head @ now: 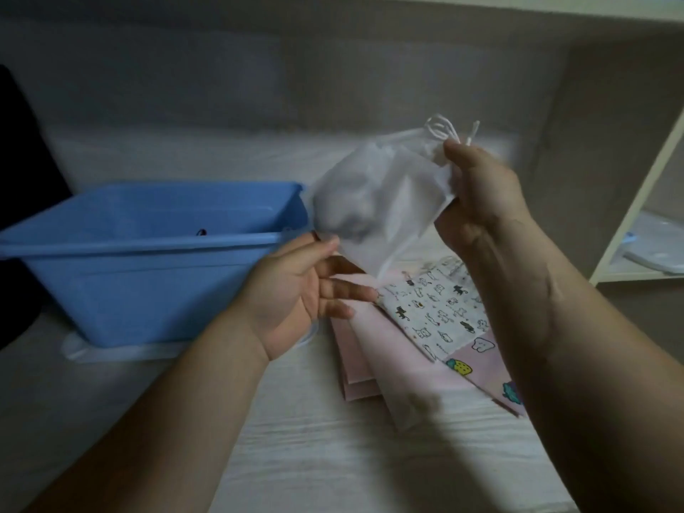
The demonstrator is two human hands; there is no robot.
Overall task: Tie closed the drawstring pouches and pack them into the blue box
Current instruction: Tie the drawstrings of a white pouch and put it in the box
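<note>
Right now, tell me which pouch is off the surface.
The plain white pouch, pinched at its gathered neck by the right hand; the cat-print pouch and the pink pouches lie flat below.

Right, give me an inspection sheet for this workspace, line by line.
Surface: pale, wrinkled sheet, bed-like.
Job's things: white pouch held in the air, neck gathered, drawstring loose above; blue box at left, open; cat-print pouch atop pink pouches on the sheet.
Clutter: clear plastic piece under the blue box; dark object far left.
Hands: right hand grips the white pouch's neck; left hand open, fingers at its lower corner.
Cables: nothing seen.
Surroundings: cream shelf unit at right; dim room.
</note>
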